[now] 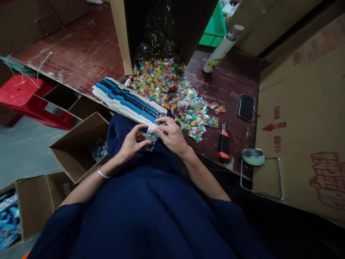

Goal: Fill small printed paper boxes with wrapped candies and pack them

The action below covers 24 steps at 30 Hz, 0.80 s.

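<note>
Between my two hands, just off the table's front edge, is a small blue printed packet (151,137) with a white upper part. My left hand (132,142) grips it from the left, thumb near its lower end and fingers partly hidden behind. At the white top, the thumb and fingers of my right hand (172,136) are pinched. A long row of overlapping blue-and-white printed packets (126,102) lies along the table edge, its near end close to my right fingers. Beyond it spreads a heap of small clear bags of colourful candies (164,82).
An open carton (121,36) lies on its side behind the candy bags. Rightward are a white bottle (219,52), a phone (246,107), a box cutter (224,145) and a green bowl (253,157). Open cartons (35,201) and a red stool (24,93) stand at left.
</note>
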Available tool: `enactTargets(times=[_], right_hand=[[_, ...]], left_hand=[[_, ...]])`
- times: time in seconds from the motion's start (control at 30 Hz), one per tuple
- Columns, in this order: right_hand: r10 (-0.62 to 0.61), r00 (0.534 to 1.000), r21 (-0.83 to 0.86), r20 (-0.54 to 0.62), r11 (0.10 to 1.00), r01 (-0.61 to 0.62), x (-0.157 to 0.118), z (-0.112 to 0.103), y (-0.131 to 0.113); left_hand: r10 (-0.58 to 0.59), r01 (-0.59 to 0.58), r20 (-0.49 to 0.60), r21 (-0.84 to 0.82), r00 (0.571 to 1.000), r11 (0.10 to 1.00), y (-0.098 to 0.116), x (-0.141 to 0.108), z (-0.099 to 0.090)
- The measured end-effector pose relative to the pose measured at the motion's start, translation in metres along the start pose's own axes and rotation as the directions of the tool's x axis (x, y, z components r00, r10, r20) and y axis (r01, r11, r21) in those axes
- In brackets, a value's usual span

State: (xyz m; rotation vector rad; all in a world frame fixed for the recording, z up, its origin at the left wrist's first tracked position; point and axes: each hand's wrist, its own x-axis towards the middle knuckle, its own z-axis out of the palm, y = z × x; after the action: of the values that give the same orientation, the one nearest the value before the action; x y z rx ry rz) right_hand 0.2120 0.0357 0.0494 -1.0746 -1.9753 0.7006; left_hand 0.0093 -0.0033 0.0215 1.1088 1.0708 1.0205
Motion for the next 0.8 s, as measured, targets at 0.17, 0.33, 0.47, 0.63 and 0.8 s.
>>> enactTargets(times=[0.17, 0.33, 0.47, 0.63, 0.8], right_hand=[[0.217, 0.976, 0.375, -0.029, 0.907, -0.191, -0.023, 0.013, 0.004], [0.330, 0.939, 0.457, -0.099, 0.853, -0.252, -0.038, 0.038, 0.005], [0.355, 0.921, 0.533, -0.161, 0.817, -0.221, -0.033, 0.042, -0.001], [0.354, 0.931, 0.602, -0.088, 0.764, -0.234, -0.027, 0.037, -0.005], [0.398, 0.917, 0.559, 0.023, 0.755, -0.342, -0.018, 0.024, 0.004]], left_hand=[[0.072, -0.074, -0.035, -0.054, 0.997, 0.996, 0.002, -0.002, 0.002], [0.018, -0.014, 0.051, -0.073, 0.999, 0.997, -0.004, -0.004, 0.008], [0.046, -0.046, 0.007, -0.074, 0.999, 0.996, -0.006, -0.003, 0.012], [0.073, -0.073, -0.048, -0.008, 0.996, 0.997, -0.004, -0.005, 0.011], [0.069, -0.065, -0.034, 0.105, 0.997, 0.992, -0.004, -0.006, 0.006]])
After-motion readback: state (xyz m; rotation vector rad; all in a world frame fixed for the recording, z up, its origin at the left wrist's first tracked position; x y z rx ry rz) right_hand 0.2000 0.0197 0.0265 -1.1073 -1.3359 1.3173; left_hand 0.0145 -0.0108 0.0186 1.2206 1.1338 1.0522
